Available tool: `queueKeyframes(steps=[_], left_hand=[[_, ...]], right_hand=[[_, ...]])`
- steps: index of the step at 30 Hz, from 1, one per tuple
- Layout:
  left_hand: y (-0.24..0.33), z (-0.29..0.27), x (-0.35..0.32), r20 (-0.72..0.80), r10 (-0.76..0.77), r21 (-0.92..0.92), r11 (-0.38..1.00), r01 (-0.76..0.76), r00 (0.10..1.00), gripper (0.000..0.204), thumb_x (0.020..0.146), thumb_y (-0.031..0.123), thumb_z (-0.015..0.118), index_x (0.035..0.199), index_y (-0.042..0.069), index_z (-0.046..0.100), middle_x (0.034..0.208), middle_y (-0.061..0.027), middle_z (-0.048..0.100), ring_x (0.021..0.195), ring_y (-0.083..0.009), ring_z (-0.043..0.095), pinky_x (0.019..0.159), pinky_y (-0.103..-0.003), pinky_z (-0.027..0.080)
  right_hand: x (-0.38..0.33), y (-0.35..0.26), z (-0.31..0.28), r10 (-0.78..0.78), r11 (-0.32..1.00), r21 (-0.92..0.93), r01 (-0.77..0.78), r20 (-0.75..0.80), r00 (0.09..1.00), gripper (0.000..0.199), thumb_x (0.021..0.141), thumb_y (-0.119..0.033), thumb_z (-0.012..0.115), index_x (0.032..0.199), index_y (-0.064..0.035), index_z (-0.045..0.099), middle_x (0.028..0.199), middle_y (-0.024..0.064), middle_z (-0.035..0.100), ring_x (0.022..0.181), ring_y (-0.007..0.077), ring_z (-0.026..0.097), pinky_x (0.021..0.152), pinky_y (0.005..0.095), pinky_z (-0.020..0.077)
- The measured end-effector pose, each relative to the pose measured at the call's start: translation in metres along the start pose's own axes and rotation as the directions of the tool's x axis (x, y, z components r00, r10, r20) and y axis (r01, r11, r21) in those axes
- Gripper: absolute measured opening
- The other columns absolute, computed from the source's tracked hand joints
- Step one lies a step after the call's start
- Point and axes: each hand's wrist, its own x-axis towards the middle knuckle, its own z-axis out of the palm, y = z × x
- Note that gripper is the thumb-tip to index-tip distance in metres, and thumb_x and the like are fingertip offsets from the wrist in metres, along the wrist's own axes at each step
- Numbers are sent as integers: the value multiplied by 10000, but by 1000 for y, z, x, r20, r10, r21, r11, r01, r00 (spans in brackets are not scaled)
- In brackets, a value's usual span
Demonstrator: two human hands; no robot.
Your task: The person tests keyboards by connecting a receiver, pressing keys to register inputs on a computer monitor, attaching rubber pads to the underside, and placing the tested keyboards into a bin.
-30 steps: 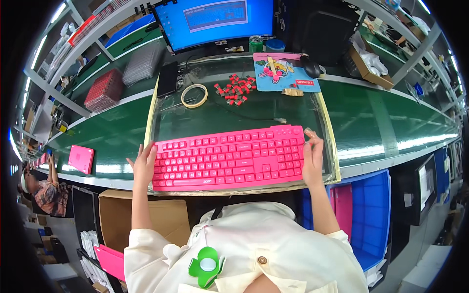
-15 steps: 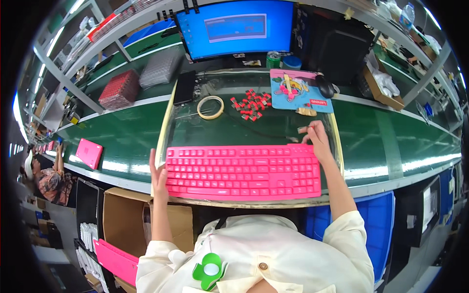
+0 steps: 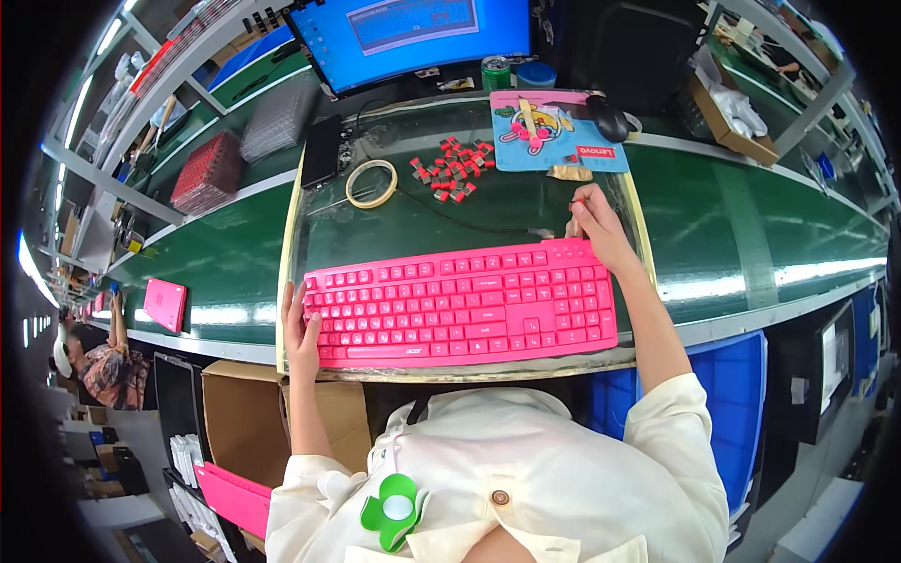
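A pink keyboard [image 3: 460, 305] lies slightly tilted on the glass-topped work mat in front of me, its right end farther away. My left hand [image 3: 300, 333] grips its left end, thumb on top and fingers along the side edge. Just past the keyboard's far right corner, my right hand [image 3: 601, 225] is closed in a pinch on a small red-and-silver USB dongle, mostly hidden by the fingers. Close to those fingertips lies the plug end of a dark cable [image 3: 540, 232]. A pile of similar red USB dongles [image 3: 455, 169] sits farther back.
A tape roll [image 3: 372, 184], a cartoon mouse pad [image 3: 554, 141] with a black mouse [image 3: 608, 119], a green can [image 3: 496, 73] and a monitor [image 3: 413, 42] stand beyond. Another pink keyboard [image 3: 165, 305] lies left. Below are a cardboard box [image 3: 244, 413] and a blue bin [image 3: 727, 403]. Another person [image 3: 113, 371] works far left.
My left hand has closed onto the keyboard's left end. The keyboard has turned slightly, its right end moving away. My right hand's fingers have drawn in around the dongle.
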Motion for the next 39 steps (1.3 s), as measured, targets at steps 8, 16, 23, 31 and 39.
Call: queueKeyframes(steps=[8, 16, 23, 31, 39], left_hand=[[34, -11, 11, 55, -334, 282, 909, 306, 941, 426, 848, 159, 579, 1268, 104, 533, 1337, -146, 447, 1238, -268, 410, 991, -341, 352], [73, -18, 36, 102, -486, 467, 794, 390, 868, 354, 808, 205, 634, 1139, 80, 625, 1182, -128, 586, 1084, -253, 536, 912, -331, 426], [149, 99, 72, 441, 123, 519, 773, -365, 889, 343, 818, 190, 607, 1156, 137, 605, 1254, -39, 560, 1064, -241, 567, 878, -336, 459], [158, 228, 103, 716, 376, 80, 793, -603, 589, 227, 813, 60, 578, 1025, 61, 661, 1158, -64, 605, 987, -256, 589, 831, -313, 467], [167, 222, 104, 687, 372, -92, 897, -432, 624, 191, 802, 42, 616, 983, 52, 676, 910, -54, 659, 715, -174, 551, 642, -267, 437]], right_hand=[[-11, -4, 2, -9, 998, 61, 19, -158, 987, 101, 864, -39, 549, 949, 1, 587, 821, 78, 632, 717, 131, 598, 705, 228, 480], [-15, -15, 0, 15, 999, 47, -5, -216, 976, 120, 777, 14, 644, 893, 9, 670, 796, 80, 674, 737, 124, 631, 689, 201, 499], [-16, -13, -7, 12, 996, -87, -31, -213, 977, 95, 746, 16, 657, 841, 16, 661, 760, 69, 673, 690, 123, 623, 626, 199, 490], [-19, -13, -10, -102, 953, -298, 46, -175, 979, 78, 712, 4, 672, 787, 13, 654, 749, 67, 674, 624, 128, 591, 598, 217, 475], [-21, -13, -6, -269, 914, -336, 229, -77, 960, 55, 691, -8, 683, 737, 3, 654, 739, 54, 674, 597, 149, 578, 600, 239, 468]])
